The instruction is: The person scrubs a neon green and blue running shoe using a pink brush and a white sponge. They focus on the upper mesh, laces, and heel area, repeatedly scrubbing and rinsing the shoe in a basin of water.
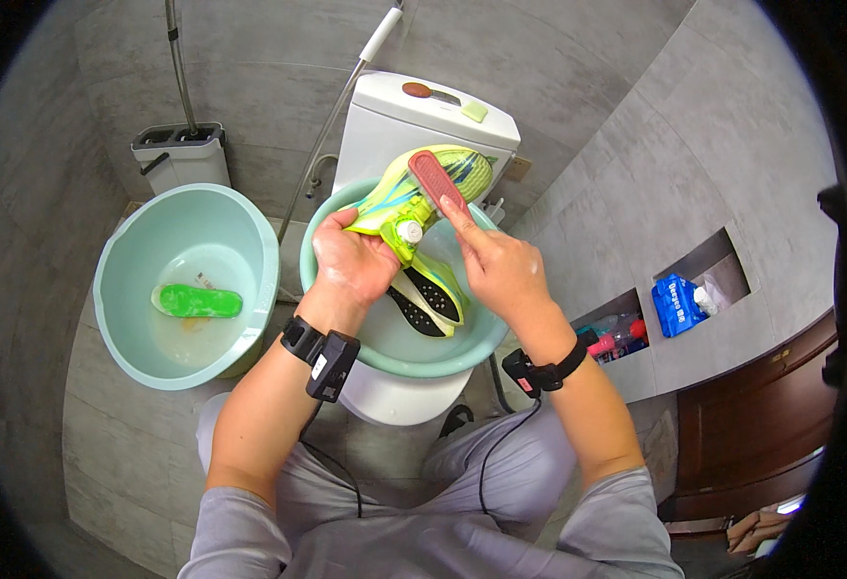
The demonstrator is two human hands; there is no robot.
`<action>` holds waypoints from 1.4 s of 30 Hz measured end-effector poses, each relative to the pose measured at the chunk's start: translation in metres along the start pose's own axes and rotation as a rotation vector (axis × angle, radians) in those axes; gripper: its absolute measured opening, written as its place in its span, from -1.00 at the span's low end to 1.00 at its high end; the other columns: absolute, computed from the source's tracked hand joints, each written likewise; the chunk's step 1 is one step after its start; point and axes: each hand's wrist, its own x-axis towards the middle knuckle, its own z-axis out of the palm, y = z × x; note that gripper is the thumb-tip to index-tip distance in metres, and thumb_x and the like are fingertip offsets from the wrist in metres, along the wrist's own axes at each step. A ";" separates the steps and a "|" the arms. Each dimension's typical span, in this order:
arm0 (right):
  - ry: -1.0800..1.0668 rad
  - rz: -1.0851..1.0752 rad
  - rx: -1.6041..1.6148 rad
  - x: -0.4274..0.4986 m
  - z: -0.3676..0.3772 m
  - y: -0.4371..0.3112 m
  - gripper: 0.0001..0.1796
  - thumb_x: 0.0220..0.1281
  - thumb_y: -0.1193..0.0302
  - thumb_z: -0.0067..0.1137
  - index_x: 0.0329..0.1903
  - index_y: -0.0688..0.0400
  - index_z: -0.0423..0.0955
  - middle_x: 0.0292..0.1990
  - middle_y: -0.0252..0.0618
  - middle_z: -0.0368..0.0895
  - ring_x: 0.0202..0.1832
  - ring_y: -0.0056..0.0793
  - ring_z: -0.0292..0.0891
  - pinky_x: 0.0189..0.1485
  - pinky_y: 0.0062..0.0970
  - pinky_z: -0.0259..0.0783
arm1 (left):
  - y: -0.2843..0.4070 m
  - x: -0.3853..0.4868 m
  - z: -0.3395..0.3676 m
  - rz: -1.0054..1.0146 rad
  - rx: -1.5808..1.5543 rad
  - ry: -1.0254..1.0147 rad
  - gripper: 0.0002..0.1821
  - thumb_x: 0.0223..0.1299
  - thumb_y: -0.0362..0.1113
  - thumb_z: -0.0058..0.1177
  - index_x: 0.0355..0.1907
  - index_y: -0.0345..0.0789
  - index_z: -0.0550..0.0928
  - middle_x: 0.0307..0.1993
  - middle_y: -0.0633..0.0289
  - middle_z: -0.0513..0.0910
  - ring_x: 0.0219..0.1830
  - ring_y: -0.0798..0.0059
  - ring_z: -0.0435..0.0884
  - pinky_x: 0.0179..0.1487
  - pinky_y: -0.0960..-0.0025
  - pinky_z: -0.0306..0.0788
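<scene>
My left hand [354,257] grips a neon yellow-green running shoe [387,192] with blue stripes, holding it above a pale green basin [492,336]. In my right hand [499,264] is a red-backed scrubbing brush [436,179], laid against the upper of that shoe, with the index finger along its back. A white round dial [409,231] sits at the shoe's laces or tongue. Under my hands a second shoe [434,300] rests in the basin's cloudy water, its black and white sole facing up.
The basin stands on a white toilet [401,394]; a brown oval item [416,90] and a pale green block [474,111] lie on its tank. Left, another basin [105,289] holds a green insole [202,301]. Behind is a mop bucket [177,163]; right, a wall niche holds a blue packet [676,305].
</scene>
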 end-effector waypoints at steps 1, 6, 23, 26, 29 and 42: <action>0.008 -0.003 0.009 0.001 0.000 0.003 -0.27 0.47 0.31 0.17 0.64 -0.34 0.28 -0.52 -0.14 0.68 -0.46 0.05 0.67 -0.38 -0.01 0.58 | 0.000 0.000 0.001 -0.003 0.005 -0.005 -0.33 0.51 -0.16 -0.39 0.48 -0.61 0.32 0.46 -0.25 0.46 0.49 -0.12 0.47 0.60 -0.10 0.29; 0.085 0.403 0.346 0.001 0.002 0.022 -0.12 0.48 0.04 0.27 0.63 0.24 0.20 -0.42 -0.04 0.75 -0.42 -0.01 0.72 -0.34 -0.14 0.55 | 0.005 -0.002 0.007 -0.092 0.071 -0.029 -0.33 0.54 -0.16 -0.41 0.47 -0.65 0.30 0.45 -0.31 0.45 0.47 -0.15 0.48 0.58 -0.12 0.31; 0.123 0.635 0.684 -0.041 0.024 0.060 -0.54 0.43 0.12 0.40 0.02 0.31 0.67 -0.27 -0.11 0.79 -0.23 -0.39 0.69 -0.07 -0.36 0.56 | -0.025 -0.014 0.009 -0.143 0.913 -0.069 -0.44 0.56 -0.18 0.08 0.42 -0.50 0.43 0.33 -0.05 0.63 0.32 0.18 0.64 0.44 0.16 0.47; 0.187 0.630 0.652 -0.039 0.023 0.061 -0.52 0.38 0.03 0.40 -0.12 0.27 0.65 -0.29 0.16 0.76 -0.18 0.20 0.73 -0.11 -0.06 0.59 | -0.026 -0.012 0.009 -0.085 1.183 -0.182 -0.42 0.45 -0.25 0.27 0.40 -0.47 0.48 0.27 0.10 0.67 0.27 0.36 0.65 0.35 0.30 0.47; 0.197 0.611 0.678 -0.040 0.021 0.064 -0.49 0.38 0.01 0.39 -0.13 0.29 0.66 -0.34 0.17 0.75 -0.20 0.22 0.72 -0.12 -0.03 0.58 | -0.018 -0.007 0.008 -0.127 1.362 -0.188 -0.41 0.38 -0.32 0.33 0.39 -0.46 0.50 0.20 0.19 0.69 0.18 0.46 0.66 0.26 0.36 0.48; 0.109 0.658 0.768 -0.037 0.017 0.070 -0.36 0.35 -0.12 0.34 -0.19 0.33 0.73 -0.40 0.18 0.72 -0.24 0.19 0.73 -0.12 -0.05 0.59 | -0.021 -0.020 0.006 -0.013 1.508 -0.051 -0.53 0.31 -0.35 0.33 0.23 -0.46 0.61 0.05 0.25 0.71 0.01 0.53 0.66 0.13 0.44 0.47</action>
